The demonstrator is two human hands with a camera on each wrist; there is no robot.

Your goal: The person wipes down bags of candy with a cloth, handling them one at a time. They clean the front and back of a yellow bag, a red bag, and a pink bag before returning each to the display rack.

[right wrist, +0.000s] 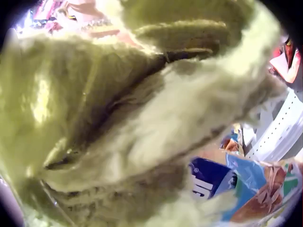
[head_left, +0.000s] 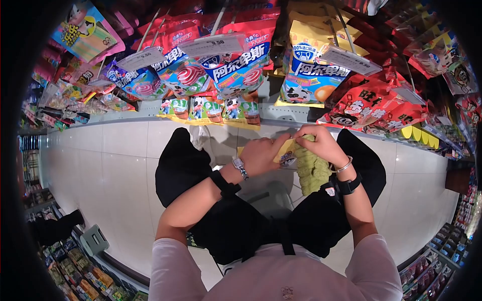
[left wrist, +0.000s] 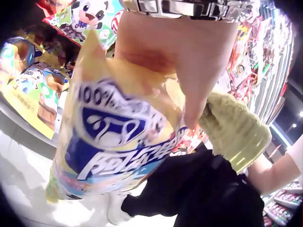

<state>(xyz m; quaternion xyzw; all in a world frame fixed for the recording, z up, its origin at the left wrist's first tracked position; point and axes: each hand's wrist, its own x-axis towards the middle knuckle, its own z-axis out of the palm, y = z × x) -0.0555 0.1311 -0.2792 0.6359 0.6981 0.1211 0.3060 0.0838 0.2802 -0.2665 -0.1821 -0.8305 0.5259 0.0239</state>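
Observation:
My left hand grips the top of a yellow and blue candy bag, which hangs below the fingers in the left wrist view. Only a small yellow piece of the bag shows between the hands in the head view. My right hand holds a fuzzy light-green cloth, its fingertips right beside the bag. The folded cloth fills most of the right wrist view, hiding that hand's fingers, with a printed bag at the lower right.
In front hang candy bags on hooks with price tags; more red bags are to the right. The person's dark-trousered knees flank the hands. A grey stool stands on the tiled floor behind left.

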